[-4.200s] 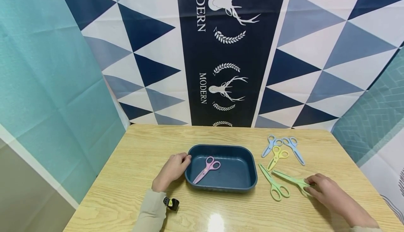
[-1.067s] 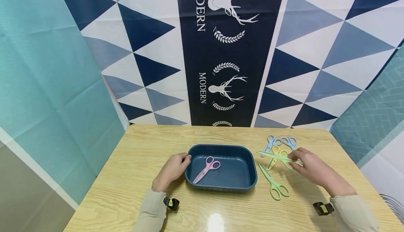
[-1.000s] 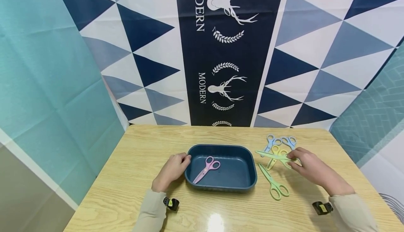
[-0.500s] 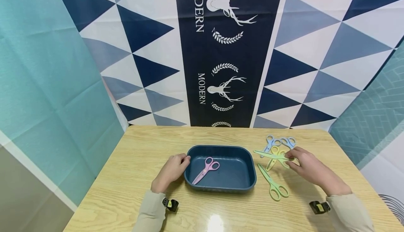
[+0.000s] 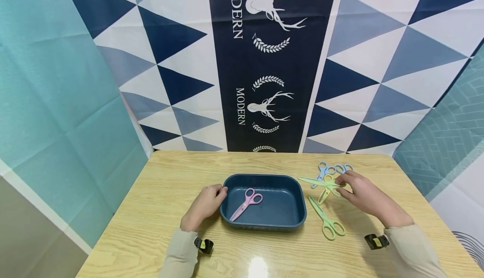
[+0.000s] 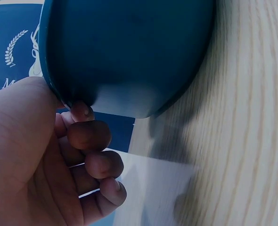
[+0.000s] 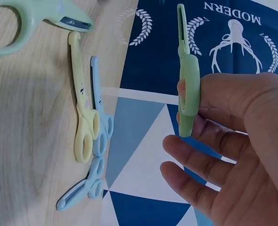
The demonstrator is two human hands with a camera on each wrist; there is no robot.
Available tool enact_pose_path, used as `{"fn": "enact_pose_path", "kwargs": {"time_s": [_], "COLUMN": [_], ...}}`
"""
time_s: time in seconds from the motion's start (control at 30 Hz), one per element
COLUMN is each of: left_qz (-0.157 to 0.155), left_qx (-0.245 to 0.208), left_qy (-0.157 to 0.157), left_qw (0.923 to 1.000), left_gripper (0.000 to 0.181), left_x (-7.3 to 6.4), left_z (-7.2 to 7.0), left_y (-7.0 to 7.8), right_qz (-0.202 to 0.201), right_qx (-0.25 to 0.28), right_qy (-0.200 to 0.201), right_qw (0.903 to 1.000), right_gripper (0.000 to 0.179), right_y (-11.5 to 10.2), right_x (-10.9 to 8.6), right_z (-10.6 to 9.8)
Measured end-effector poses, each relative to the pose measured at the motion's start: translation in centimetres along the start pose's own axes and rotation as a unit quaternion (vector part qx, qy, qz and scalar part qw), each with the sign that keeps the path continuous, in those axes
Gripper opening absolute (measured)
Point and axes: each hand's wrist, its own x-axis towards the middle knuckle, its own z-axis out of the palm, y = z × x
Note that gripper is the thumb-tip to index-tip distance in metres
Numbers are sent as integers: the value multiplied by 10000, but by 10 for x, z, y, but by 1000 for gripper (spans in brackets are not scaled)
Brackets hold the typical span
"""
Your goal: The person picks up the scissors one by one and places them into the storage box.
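Note:
My left hand [image 5: 204,204] pinches the left rim of a dark blue plastic box [image 5: 264,226], its thumb and forefinger at the edge in the left wrist view. Inside the box, toward its left side, lies a pair of pink scissors [image 5: 245,205]. My right hand [image 5: 364,196] holds light green scissors [image 7: 190,92] by the handle loops, between thumb and fingers, raised above the table. Their blades point left toward the box in the head view, overlapping yellow scissors [image 5: 323,195]. A second pair of green scissors [image 5: 327,223] lies just right of the box.
Behind the yellow scissors, two pairs of blue scissors lie on the wooden table [image 5: 159,211]: one on the left [image 5: 322,171] and one on the right [image 7: 82,188], partly hidden by my right hand in the head view. A patterned cloth backdrop [image 5: 181,59] stands at the table's far edge.
The right hand has lifted the right-hand green scissors off the table and carried them up and leftward, drifting slowly left over the last second. The left hand stays at the box rim.

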Motion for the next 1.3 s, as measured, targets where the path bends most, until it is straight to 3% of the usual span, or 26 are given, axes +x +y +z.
{"fn": "enact_pose_path", "kwargs": {"time_s": [1.3], "left_qz": [-63], "left_qx": [-50], "left_qy": [-46], "left_qw": [10000], "left_gripper": [37], "left_x": [0], "left_z": [-2], "left_y": [2], "right_qz": [-310], "right_qx": [94], "right_qy": [-205], "right_qw": [9993], "right_gripper": [10], "right_y": [-23], "right_x": [35], "right_z": [-2]}}
